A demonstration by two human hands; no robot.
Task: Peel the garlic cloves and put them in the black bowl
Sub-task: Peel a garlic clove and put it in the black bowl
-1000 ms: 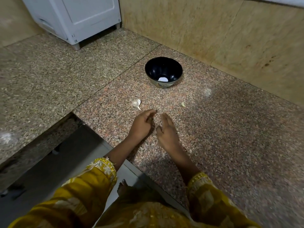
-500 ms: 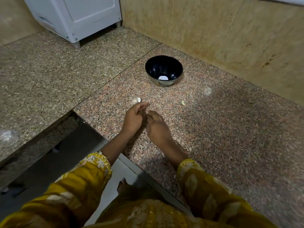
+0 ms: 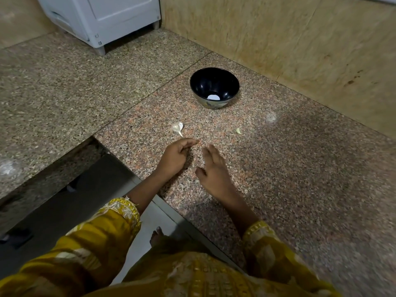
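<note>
Garlic clove [image 3: 177,127] near left hand [image 3: 174,157] | its fingers [image 3: 189,142] curled — grip unclear | right hand [image 3: 214,171] fingers straight

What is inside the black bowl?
The black bowl shows one white patch at its bottom, a clove or only glare, I cannot tell. Its near rim hides the nearest inside part.

garlic clove [image 3: 177,127] on counter [image 3: 300,168] | black bowl [image 3: 214,80] farther back

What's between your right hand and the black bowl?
Only bare counter. The head view shows nothing lying between the right hand and the black bowl.
</note>
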